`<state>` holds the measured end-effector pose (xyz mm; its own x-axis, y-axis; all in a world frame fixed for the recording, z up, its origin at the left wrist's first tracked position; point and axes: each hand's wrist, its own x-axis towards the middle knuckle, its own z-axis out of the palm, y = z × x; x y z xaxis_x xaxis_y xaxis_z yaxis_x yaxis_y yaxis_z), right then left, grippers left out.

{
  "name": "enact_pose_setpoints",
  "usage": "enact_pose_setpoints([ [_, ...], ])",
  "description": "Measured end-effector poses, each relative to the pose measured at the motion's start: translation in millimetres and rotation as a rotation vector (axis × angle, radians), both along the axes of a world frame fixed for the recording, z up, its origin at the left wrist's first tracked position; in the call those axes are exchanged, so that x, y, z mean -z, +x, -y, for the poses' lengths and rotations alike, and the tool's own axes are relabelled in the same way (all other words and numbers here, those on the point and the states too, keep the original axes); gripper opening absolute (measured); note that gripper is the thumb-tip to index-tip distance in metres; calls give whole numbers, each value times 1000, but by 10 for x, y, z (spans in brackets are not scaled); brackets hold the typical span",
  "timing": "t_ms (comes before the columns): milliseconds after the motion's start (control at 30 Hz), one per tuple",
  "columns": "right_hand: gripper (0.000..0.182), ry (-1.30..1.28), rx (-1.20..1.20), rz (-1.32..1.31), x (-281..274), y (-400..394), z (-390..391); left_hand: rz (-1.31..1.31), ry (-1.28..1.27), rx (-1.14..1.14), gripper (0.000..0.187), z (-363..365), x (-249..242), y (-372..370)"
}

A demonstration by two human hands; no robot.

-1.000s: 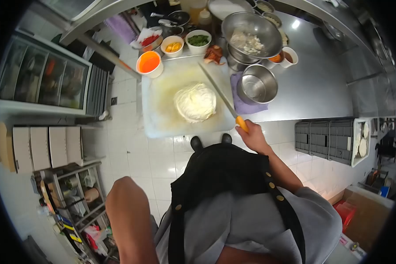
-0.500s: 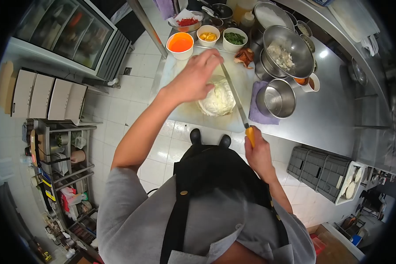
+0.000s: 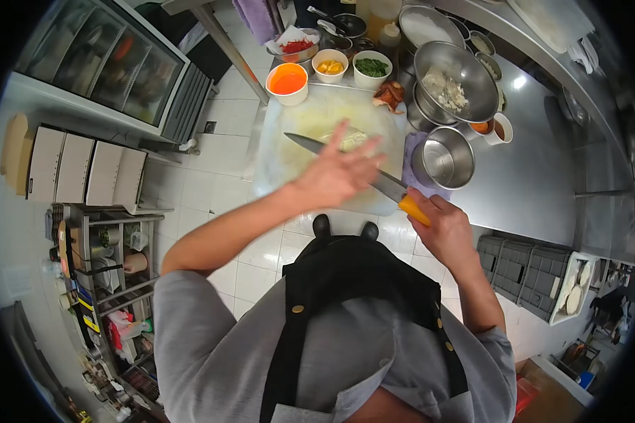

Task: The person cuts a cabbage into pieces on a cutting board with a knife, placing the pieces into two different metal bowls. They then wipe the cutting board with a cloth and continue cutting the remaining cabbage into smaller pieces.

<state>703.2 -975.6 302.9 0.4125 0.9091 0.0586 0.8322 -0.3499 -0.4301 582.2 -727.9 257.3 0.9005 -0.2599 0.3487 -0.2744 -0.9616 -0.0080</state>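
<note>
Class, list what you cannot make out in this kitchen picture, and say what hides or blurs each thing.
1. Cabbage: head view, mostly hidden behind the left hand; whether the hand touches it cannot be told.
2. Knife: middle of the blade covered by the same hand.
3. Shelf items: too small and warped by the lens.
4. Right hand: fingers around the orange handle hidden from above.

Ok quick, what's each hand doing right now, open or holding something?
Left hand: open, fingers spread, holding nothing, over the cabbage on the cutting board.
Right hand: closed on the orange handle of the knife.
</note>
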Motion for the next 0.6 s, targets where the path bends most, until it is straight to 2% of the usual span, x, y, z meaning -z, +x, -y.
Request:
enact_pose_setpoints([
  [67,49,-11,-5,-28,-9,75,78,-29,153,-173,31,-633,109,-245],
  [100,48,-8,11,-67,10,97,161,-47,195,-359,37,-926,148,-395],
  [133,47,-6,27,-108,38,99,213,-132,166,-611,51,-1185,148,-575],
  [200,44,129,29,-145,339,17,221,-157,293,-848,72,-1335,-115,-792],
  [233,43,195,34,-164,406,-47,199,-150,129,-760,77,-1289,-175,-779],
  [300,38,81,136,-326,465,-291,38,-127,-196,-577,87,-1103,-244,-656],
  [333,38,63,146,-343,491,-380,-51,-171,-325,-397,95,-1011,-270,-515],
  [400,40,51,161,-357,554,-515,-182,-273,-279,-257,92,-743,-362,-181],
  [500,43,30,180,-352,624,-663,-243,-487,-158,15,93,-729,-272,282],
  [600,44,-18,204,-355,648,-740,-271,-651,-85,126,95,-800,-242,616],
])
